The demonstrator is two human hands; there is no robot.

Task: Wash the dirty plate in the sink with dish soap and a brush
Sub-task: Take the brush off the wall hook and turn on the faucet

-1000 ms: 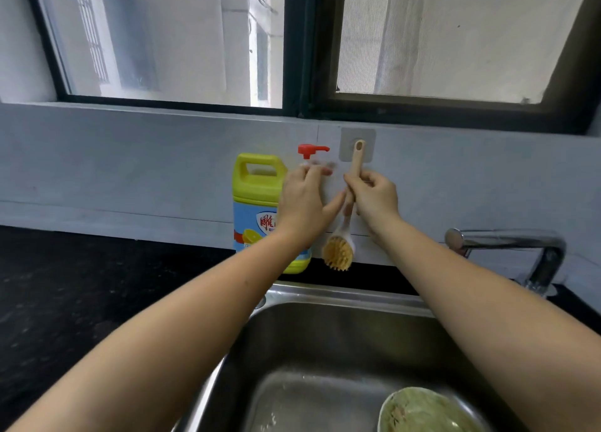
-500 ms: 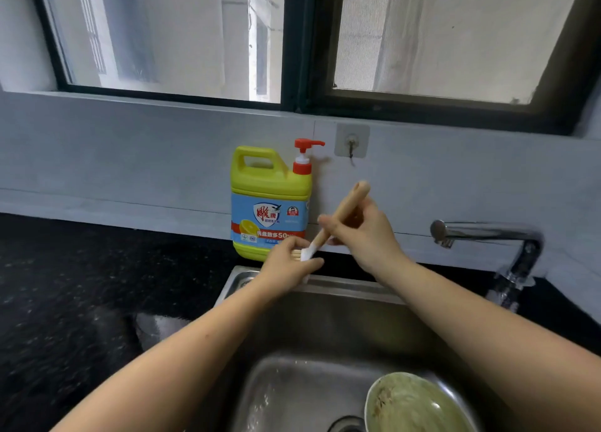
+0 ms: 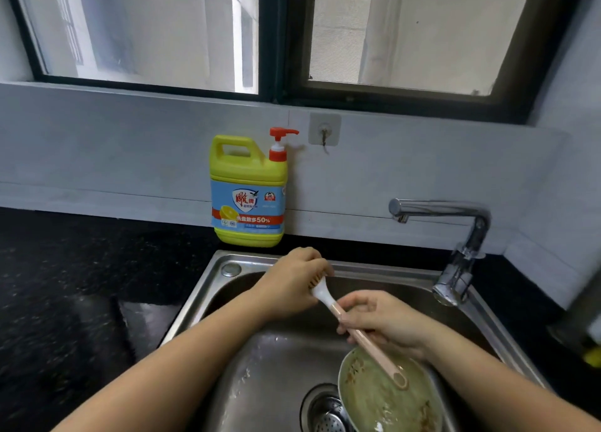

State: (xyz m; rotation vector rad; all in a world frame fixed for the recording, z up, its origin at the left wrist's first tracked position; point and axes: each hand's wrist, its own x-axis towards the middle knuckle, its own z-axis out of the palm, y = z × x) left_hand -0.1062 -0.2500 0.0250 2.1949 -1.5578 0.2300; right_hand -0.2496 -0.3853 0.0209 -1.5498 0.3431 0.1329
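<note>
Plate [image 3: 387, 399] nearest: round, pale green, smeared with brown residue, propped at a tilt in the near right corner of the stainless steel sink [image 3: 374, 267], just beside the metal drain strainer [image 3: 328, 412]. Untouched by either hand, as far as can be told. Still dry-looking and dirty; no suds anywhere.

Just above it, long-handled dish brush [image 3: 377, 355], pink handle and white neck, slanting over the basin with its looped end hanging over the plate's face. Right hand [image 3: 387, 324] gripping the handle about midway, fingers curled round it, directly beyond the plate's far rim. Left hand [image 3: 292, 282] farther back, near the sink's far edge, closed round the tan bristle head and well apart from the plate.

Changed within the last second: both hands up at the wall then, brush hanging there; now off its peg and carried down low over the basin. Tool fetched, then; probably soap next, scrubbing not yet begun.

Beyond the sink's far edge, on the black speckled tabletop [image 3: 81, 285] against the wall, yellow dish soap jug with blue label and red pump [image 3: 248, 191], upright, out of both hands. Chrome tap [image 3: 455, 236] at the far right corner, no water seen running. Higher on the wall, small adhesive hook [image 3: 324, 132], now bare.
</note>
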